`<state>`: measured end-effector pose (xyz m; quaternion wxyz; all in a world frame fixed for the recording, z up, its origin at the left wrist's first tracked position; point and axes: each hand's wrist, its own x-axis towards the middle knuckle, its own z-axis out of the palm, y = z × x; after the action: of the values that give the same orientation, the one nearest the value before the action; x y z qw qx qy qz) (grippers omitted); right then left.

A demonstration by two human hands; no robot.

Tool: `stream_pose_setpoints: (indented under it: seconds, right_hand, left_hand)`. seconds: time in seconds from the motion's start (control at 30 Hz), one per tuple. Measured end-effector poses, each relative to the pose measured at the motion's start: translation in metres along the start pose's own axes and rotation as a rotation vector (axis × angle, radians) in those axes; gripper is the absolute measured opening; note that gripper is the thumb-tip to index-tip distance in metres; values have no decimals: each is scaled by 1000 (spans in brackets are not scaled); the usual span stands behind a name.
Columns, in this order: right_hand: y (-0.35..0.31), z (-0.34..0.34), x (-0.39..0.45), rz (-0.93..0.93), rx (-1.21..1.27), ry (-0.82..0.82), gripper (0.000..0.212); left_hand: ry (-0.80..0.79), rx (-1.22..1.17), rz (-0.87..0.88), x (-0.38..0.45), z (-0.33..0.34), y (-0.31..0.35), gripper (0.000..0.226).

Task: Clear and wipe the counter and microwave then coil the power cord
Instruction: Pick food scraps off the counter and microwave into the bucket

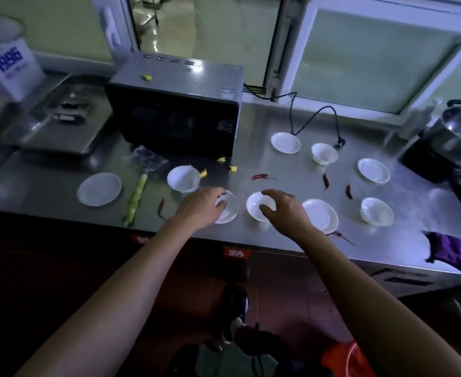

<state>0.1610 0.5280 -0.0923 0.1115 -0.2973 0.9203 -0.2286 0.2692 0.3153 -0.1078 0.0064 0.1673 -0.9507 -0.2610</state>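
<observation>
Head view: steel table is being worked by two bare hands. Left hand is being laid over a small white dish, fingers curled on its rim, so it is being grasped. Right hand is being held on a second white dish, fingers curled over its edge. More white dishes and bowls are being left scattered around. Microwave is being kept at the back of the table, left of centre. Power cord is being left looped loose to the microwave's right. Purple cloth is being left at the table's front right edge
</observation>
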Motion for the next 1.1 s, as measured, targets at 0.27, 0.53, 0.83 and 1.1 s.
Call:
stream_pose_setpoints:
  seconds: [0.27,0.53,0.83,1.1]
  right_hand:
    - [-22,46,78,-91,-6,-122,45]
    - [6,75,159,-42,-5,-186,45]
    - [45,93,233,17,-9,-240,44]
    - [45,111,272,-47,-53,-252,47]
  left_hand:
    - [90,15,-111,15,-13,-62,31]
    - [57,-14,-141,98,0,-76,35]
    - [-31,-16,-102,188,32,-77,32]
    - [-102,56,-115,233,53,-92,41]
